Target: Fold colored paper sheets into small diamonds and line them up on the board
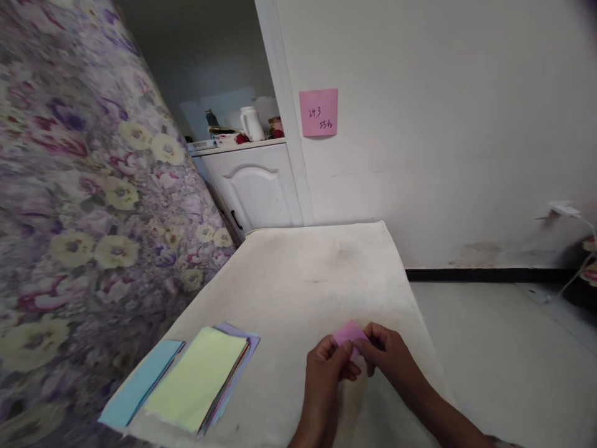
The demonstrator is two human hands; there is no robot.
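I pinch a small pink paper [351, 333] between both hands, low in the frame and right of centre, above the pale cloth-covered table [308, 274]. My left hand [325, 361] grips its left side, thumb pressed over the front edge; my right hand [386, 350] grips its right side, thumb and fingers closed on it. At the lower left lies a stack of coloured sheets [198, 376], yellow-green on top, with purple showing at its far and right edges. Just left of it lie blue sheets [144, 381]. In the upper middle, a pink note [319, 118] with handwriting hangs on the wall [443, 124]. A floral curtain [69, 186] fills the left side.
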